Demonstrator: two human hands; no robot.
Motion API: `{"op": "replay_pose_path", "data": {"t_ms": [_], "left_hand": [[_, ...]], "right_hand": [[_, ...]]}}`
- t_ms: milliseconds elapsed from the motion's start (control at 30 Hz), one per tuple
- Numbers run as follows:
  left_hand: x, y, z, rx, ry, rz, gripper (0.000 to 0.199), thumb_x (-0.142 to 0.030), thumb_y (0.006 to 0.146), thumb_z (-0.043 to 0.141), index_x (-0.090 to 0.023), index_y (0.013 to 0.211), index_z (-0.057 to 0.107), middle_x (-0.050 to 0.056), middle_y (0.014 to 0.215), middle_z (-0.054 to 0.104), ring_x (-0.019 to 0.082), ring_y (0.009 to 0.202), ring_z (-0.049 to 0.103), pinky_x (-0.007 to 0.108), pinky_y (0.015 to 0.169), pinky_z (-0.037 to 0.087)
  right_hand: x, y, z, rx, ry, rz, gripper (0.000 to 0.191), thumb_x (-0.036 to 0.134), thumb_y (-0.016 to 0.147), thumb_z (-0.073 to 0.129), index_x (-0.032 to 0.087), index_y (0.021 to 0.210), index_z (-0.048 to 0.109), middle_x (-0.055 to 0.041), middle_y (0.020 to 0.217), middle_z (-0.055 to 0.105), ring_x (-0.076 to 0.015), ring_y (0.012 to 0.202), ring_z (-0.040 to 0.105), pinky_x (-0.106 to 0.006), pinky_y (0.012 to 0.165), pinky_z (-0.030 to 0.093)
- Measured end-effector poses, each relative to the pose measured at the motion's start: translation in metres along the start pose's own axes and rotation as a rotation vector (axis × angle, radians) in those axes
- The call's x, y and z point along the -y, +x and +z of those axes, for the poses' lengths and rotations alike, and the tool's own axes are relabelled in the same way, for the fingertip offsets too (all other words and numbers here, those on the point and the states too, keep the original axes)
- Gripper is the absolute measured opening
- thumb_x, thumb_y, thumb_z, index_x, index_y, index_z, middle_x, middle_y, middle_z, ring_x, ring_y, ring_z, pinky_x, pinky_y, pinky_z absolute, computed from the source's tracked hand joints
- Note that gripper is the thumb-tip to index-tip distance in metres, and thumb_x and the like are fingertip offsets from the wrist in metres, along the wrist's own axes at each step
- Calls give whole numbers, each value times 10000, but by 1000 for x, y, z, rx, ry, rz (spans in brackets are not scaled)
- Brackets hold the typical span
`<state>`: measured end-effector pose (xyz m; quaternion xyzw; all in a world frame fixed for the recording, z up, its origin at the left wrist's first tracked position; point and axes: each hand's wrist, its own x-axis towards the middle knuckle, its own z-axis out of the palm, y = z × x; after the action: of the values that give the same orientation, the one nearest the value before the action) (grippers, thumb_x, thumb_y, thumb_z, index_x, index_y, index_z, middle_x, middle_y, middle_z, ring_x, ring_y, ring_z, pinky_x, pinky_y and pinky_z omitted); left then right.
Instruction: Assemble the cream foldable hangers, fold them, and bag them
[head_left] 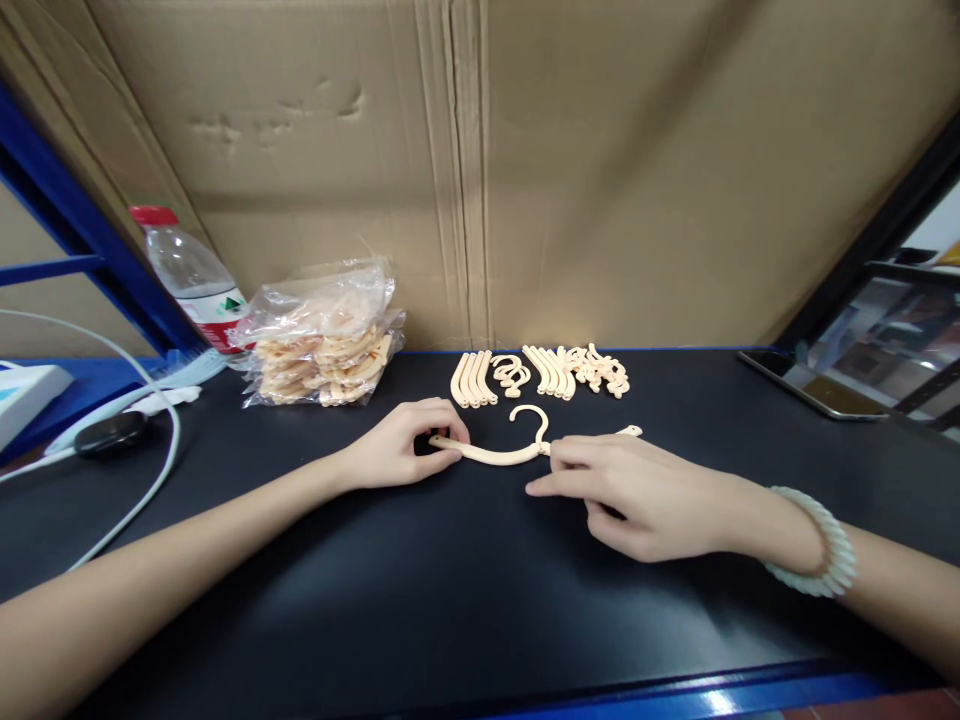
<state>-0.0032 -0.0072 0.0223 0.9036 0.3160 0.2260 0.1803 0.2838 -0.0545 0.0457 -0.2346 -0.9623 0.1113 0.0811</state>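
Observation:
A beige plastic clothes hanger point(499, 457) lies on the black table, its hook pointing away from me. My left hand point(409, 440) pinches the end of its left arm between thumb and fingers. Over the hanger's right arm rests my right hand point(645, 495), index finger stretched toward the left and thumb apart from it. Its farther fingers touch the hanger near the centre joint. Part of the right arm is hidden behind this hand; the tip point(631, 431) shows beyond it.
Along the back lie curved hanger arms point(474, 379), more arms point(551, 372), loose hooks point(511, 374) and small beige parts point(600, 370). Bagged hanger parts point(326, 340) and a plastic bottle point(191, 280) stand left. A phone point(814, 382) lies right; a white cable point(176, 430) loops left.

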Motion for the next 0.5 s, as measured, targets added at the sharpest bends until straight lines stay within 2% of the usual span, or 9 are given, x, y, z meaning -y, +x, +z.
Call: {"op": "replay_pose_path", "data": {"t_ms": [100, 167, 233, 300, 367, 500], "left_hand": [[0, 0, 0, -7, -1, 0, 104, -172, 803, 562, -150, 824, 661, 35, 781, 622, 142, 703, 526, 248, 678, 416], [1, -1, 0, -10, -9, 2, 101, -174, 803, 567, -146, 824, 662, 34, 781, 619, 140, 704, 527, 248, 679, 419], [2, -1, 0, -7, -23, -8, 103, -193, 809, 576, -145, 835, 664, 32, 783, 618, 138, 704, 533, 246, 675, 424], [4, -1, 0, -17, -42, -49, 129, -236, 814, 589, -146, 868, 664, 33, 801, 627, 137, 699, 543, 246, 661, 432], [6, -1, 0, -67, -83, -127, 186, -293, 825, 584, -147, 915, 656, 38, 833, 640, 140, 703, 560, 246, 649, 445], [13, 4, 1, -210, -162, -332, 303, -392, 842, 530, -152, 1003, 618, 49, 882, 656, 150, 721, 589, 245, 619, 478]], "right_hand": [[0, -3, -12, -65, 283, -23, 266, 76, 830, 540, 162, 1063, 635, -39, 910, 580, -128, 757, 532, -246, 700, 436], [2, -5, -19, -4, 474, -60, 56, 162, 825, 664, 158, 873, 636, -13, 817, 591, -113, 711, 532, -219, 661, 438], [8, -7, -22, 121, 614, -123, 170, 224, 815, 716, 158, 716, 595, 4, 725, 591, -104, 666, 536, -205, 626, 428], [16, -9, -19, 248, 675, -189, 238, 224, 857, 675, 163, 655, 563, 9, 669, 586, -104, 650, 549, -201, 621, 425], [24, -12, -13, 347, 639, -243, 267, 173, 871, 636, 177, 629, 524, 17, 650, 580, -109, 646, 558, -203, 610, 420], [33, -24, -3, 553, 459, -263, 414, 111, 759, 652, 189, 522, 322, 37, 551, 502, -133, 556, 544, -238, 480, 371]]}}
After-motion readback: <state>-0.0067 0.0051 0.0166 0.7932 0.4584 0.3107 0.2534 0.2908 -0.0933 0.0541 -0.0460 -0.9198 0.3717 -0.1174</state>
